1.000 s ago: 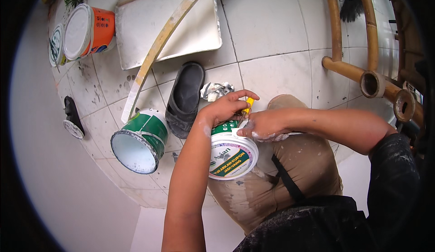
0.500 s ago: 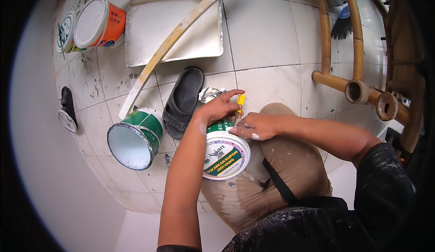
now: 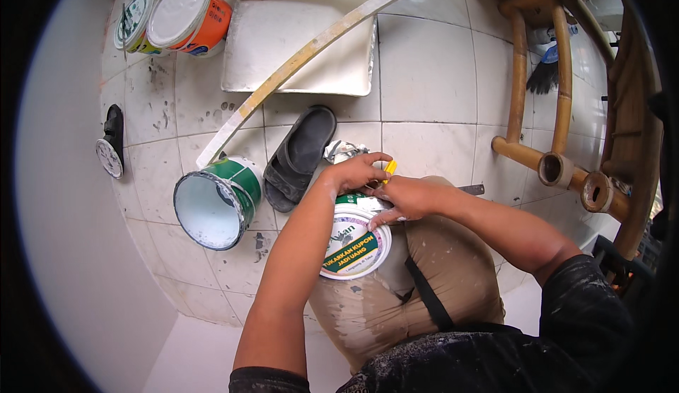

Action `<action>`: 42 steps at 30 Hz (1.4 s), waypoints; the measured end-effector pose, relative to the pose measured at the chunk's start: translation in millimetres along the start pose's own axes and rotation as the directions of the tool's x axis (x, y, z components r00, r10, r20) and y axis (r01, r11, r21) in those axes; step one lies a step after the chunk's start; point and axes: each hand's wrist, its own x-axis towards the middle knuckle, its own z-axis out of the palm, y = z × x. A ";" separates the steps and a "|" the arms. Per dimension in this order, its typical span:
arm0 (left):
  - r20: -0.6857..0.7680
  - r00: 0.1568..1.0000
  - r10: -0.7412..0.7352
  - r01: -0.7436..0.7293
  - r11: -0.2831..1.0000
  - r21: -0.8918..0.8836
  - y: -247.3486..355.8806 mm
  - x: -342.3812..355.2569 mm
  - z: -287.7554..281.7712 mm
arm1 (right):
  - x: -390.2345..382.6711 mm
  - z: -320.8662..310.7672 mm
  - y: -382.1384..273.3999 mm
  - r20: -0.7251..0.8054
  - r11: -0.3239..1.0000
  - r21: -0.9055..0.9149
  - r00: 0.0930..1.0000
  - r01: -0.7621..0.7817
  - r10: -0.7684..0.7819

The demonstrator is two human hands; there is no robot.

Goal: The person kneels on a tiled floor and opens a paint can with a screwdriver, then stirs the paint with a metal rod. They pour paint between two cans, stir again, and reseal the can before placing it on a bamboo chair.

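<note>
My left hand (image 3: pixel 351 172) curls closed around a small yellow-handled tool (image 3: pixel 390 171). Its working end is hidden between my hands, so its kind does not show. Below it a white-lidded paint bucket (image 3: pixel 353 248) with a green body leans against my lap, its lid tilted up toward me. My right hand (image 3: pixel 407 201) grips the bucket's far rim, thumb on the lid's edge and the other fingers mostly hidden. A thin grey metal strip (image 3: pixel 472 189) with a hole in its end sticks out past my right wrist.
An open green bucket (image 3: pixel 211 206) lies tipped to the left, beside a black sandal (image 3: pixel 300 156). A wooden strip (image 3: pixel 297 64) crosses a white tray (image 3: pixel 247 43). An orange paint bucket (image 3: pixel 212 22) stands far left; a bamboo ladder (image 3: pixel 520 75) lies at right.
My right thumb has slid from the bucket's side onto the lid's rim. The yellow handle has tilted and sits lower between my hands. The metal strip has come into sight.
</note>
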 end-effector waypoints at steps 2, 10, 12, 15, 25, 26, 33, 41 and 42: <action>0.000 1.000 -0.016 0.016 1.000 -0.007 1.4 -2.1 1.8 | 3.0 0.9 3.9 -0.025 0.998 -0.023 0.998 0.056 -0.057; -0.082 0.995 0.055 -0.049 0.997 0.064 8.4 -9.4 7.3 | 6.8 -4.2 4.2 0.107 0.997 0.017 0.991 -0.081 0.079; -0.151 0.987 0.060 -0.025 0.974 0.223 18.4 -6.4 9.8 | 3.0 0.6 0.8 0.025 0.996 0.019 0.996 -0.091 0.090; -0.168 0.983 0.076 -0.063 0.995 0.079 38.7 1.4 22.0 | -3.2 9.0 -4.6 -0.016 0.984 0.059 0.985 -0.169 0.170; -0.592 0.541 0.597 -0.261 0.789 0.557 12.9 -139.2 73.2 | 8.7 -20.8 -7.6 0.075 0.984 -0.156 0.992 -0.090 0.103; -0.629 0.429 0.648 -0.199 0.747 0.634 -3.3 -155.8 88.6 | 10.6 -21.9 -8.2 0.070 0.984 -0.154 0.993 -0.085 0.096; -0.652 0.076 0.754 0.273 0.613 0.741 -68.6 -147.0 144.4 | 31.2 -20.3 -20.3 0.034 0.997 -0.082 0.999 -0.011 0.013; -0.620 0.098 0.778 0.297 0.572 0.765 -73.5 -148.2 141.9 | 41.2 -25.9 -19.7 0.106 0.997 -0.069 0.994 0.020 -0.013; -0.619 0.095 0.780 0.295 0.572 0.766 -73.5 -147.6 141.8 | 40.9 -24.0 -19.1 0.086 0.998 -0.053 0.996 0.040 -0.035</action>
